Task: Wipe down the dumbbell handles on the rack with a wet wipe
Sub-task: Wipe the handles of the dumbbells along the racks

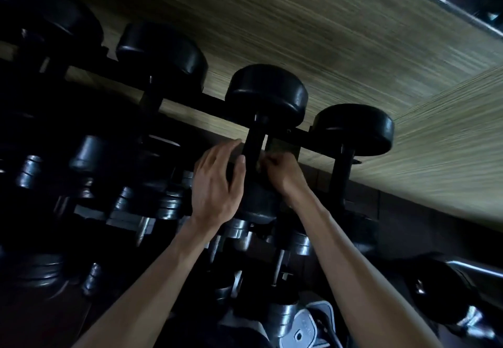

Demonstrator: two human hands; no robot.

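Observation:
A black dumbbell (265, 94) lies on the top row of the dark rack (190, 100), its dark handle (254, 143) running toward me. My left hand (217, 184) rests open on the near head of this dumbbell, thumb beside the handle. My right hand (283, 173) is closed against the right side of the handle, pinching a small pale bit that looks like the wet wipe (258, 165), mostly hidden by my fingers. The frame is dark and blurred.
More black dumbbells sit on the top row: one to the left (163, 51), one to the right (356, 127). Lower tiers hold several chrome-ended dumbbells (168, 206). A wood-grain wall (299, 21) stands behind the rack. My shoe (313, 326) shows at the bottom.

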